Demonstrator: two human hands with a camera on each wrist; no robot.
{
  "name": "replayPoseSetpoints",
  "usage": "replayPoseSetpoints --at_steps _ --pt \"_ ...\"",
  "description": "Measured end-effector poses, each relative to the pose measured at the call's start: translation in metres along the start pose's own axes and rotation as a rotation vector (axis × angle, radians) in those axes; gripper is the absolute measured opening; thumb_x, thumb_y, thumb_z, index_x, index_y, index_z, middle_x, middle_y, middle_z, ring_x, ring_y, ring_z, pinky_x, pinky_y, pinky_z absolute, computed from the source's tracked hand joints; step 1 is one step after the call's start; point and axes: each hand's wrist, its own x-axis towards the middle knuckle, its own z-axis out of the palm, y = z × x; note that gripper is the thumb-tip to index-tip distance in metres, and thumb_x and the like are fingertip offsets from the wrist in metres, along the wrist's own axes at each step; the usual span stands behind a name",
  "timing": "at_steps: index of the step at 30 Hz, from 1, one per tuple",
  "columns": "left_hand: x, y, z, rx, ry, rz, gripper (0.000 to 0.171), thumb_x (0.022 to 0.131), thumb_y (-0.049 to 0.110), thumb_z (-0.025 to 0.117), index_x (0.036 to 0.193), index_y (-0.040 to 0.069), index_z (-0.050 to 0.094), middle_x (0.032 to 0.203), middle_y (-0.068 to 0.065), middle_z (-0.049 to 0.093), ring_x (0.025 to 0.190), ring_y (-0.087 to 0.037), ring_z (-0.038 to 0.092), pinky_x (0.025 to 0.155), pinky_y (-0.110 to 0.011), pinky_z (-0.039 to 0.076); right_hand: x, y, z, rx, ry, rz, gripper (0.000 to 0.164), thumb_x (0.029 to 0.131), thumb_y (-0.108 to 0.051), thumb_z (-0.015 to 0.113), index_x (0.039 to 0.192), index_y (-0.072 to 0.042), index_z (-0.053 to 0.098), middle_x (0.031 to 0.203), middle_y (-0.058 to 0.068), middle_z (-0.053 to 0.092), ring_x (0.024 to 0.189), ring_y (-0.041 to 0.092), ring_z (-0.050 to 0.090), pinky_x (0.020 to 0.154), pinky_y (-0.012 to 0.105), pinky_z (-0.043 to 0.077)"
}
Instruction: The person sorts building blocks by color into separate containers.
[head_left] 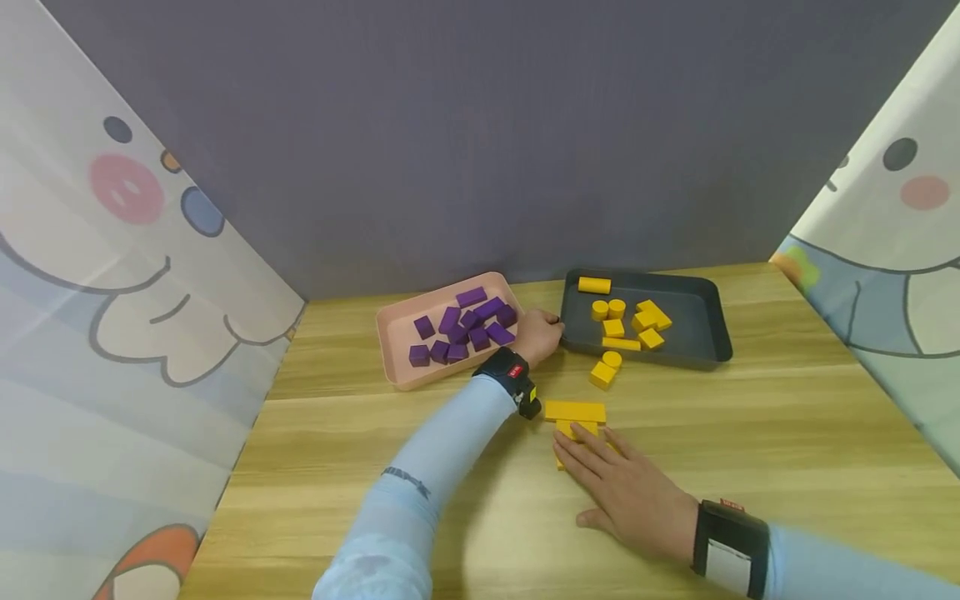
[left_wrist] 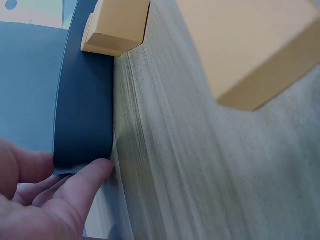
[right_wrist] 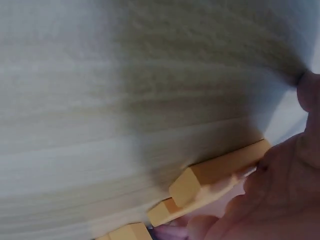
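Note:
My left hand [head_left: 540,335] pinches the near left corner of a dark grey tray [head_left: 708,337]; in the left wrist view the thumb [left_wrist: 35,166] lies at its rim and the fingers at its outer wall. Inside that tray are several yellow blocks, both cylinders and cuboids. With fingers stretched out, my right hand [head_left: 633,492] rests over yellow blocks on the table and partly hides them. A long yellow block [head_left: 575,412] lies just beyond its fingertips. In the right wrist view, yellow blocks [right_wrist: 220,167] show beside the fingers.
A pink tray [head_left: 397,354] holding several purple blocks [head_left: 459,333] stands left of the dark tray. Between the dark tray and my right hand lie a yellow cuboid [head_left: 602,375] and a yellow cylinder [head_left: 612,359]. A grey wall [head_left: 495,150] rises behind both trays.

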Motion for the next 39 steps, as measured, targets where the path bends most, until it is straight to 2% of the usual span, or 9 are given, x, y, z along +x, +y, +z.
replayPoseSetpoints --at_steps 6,8,14,19,24,27,29,35,39 --pt "-0.003 -0.002 0.001 -0.035 0.000 -0.010 0.033 0.104 0.018 0.062 0.132 0.004 0.071 0.128 -0.013 0.074 0.091 -0.020 0.062 0.074 -0.026 0.050 -0.012 -0.005 0.005 -0.114 0.056 -0.071 0.070 0.106 -0.056 0.046 0.165 -0.021 0.032 0.172 0.001 0.032 0.156 0.028 0.037 0.119 0.055 0.042" --pt "-0.005 -0.001 0.000 -0.033 -0.002 -0.008 0.033 0.105 0.018 0.061 0.132 0.003 0.071 0.125 -0.013 0.074 0.087 -0.020 0.060 0.070 -0.025 0.048 -0.014 -0.007 0.005 -0.111 0.050 -0.094 0.067 0.106 -0.051 0.049 0.164 -0.021 0.034 0.171 0.002 0.035 0.154 0.028 0.041 0.117 0.053 0.045" --pt "-0.006 0.001 -0.002 -0.002 -0.011 -0.025 0.033 0.105 0.020 0.060 0.131 0.005 0.072 0.102 -0.008 0.070 0.074 -0.016 0.053 0.060 -0.023 0.039 -0.012 -0.013 -0.001 0.064 -0.070 -0.059 0.057 0.107 -0.030 0.056 0.161 -0.023 0.040 0.165 0.003 0.045 0.146 0.032 0.051 0.112 0.049 0.051" --pt "-0.006 0.000 -0.003 -0.002 -0.037 -0.011 0.032 0.106 0.020 0.059 0.131 0.005 0.072 0.083 -0.005 0.059 0.072 -0.016 0.051 0.060 -0.024 0.037 -0.008 -0.015 -0.004 -0.015 0.024 -0.089 0.053 0.098 -0.009 0.068 0.149 -0.014 0.057 0.143 0.010 0.065 0.125 0.029 0.066 0.096 0.039 0.061" --pt "-0.009 -0.003 -0.005 -0.055 -0.056 0.016 0.036 0.107 0.020 0.058 0.138 0.003 0.067 0.111 -0.011 0.072 0.086 -0.017 0.058 0.071 -0.023 0.046 -0.002 -0.015 -0.011 -0.075 0.074 -0.084 0.041 0.095 -0.011 0.073 0.136 -0.008 0.067 0.121 0.011 0.074 0.102 0.022 0.072 0.082 0.032 0.064" --pt "-0.010 -0.004 -0.004 -0.093 -0.066 0.004 0.037 0.107 0.019 0.057 0.139 0.003 0.066 0.121 -0.013 0.073 0.087 -0.017 0.059 0.074 -0.023 0.049 -0.001 -0.011 -0.021 -0.002 0.039 -0.027 0.040 0.095 -0.012 0.073 0.135 -0.010 0.069 0.115 0.009 0.075 0.096 0.020 0.072 0.078 0.032 0.064" --pt "-0.011 -0.003 -0.004 -0.078 -0.067 0.009 0.036 0.107 0.019 0.057 0.139 0.004 0.066 0.114 -0.012 0.073 0.082 -0.016 0.058 0.071 -0.022 0.048 0.001 -0.003 -0.030 0.057 0.078 0.009 0.040 0.094 -0.008 0.074 0.134 -0.009 0.070 0.113 0.010 0.075 0.094 0.021 0.073 0.077 0.034 0.064" --pt "-0.008 -0.003 0.000 0.021 -0.068 0.044 0.036 0.108 0.020 0.054 0.138 0.005 0.067 0.091 -0.008 0.065 0.073 -0.014 0.054 0.061 -0.021 0.040 0.014 0.048 -0.073 0.122 0.351 0.139 0.045 0.086 0.002 0.076 0.130 0.001 0.070 0.109 0.019 0.078 0.079 0.022 0.073 0.068 0.033 0.062" --pt "-0.006 -0.006 0.002 -0.007 -0.069 0.028 0.036 0.109 0.018 0.053 0.139 0.003 0.066 0.098 -0.009 0.068 0.074 -0.014 0.053 0.061 -0.021 0.040 0.021 0.106 -0.105 0.195 0.374 0.337 0.046 0.090 -0.001 0.071 0.136 0.006 0.064 0.111 0.027 0.076 0.054 0.013 0.052 0.048 0.026 0.046"
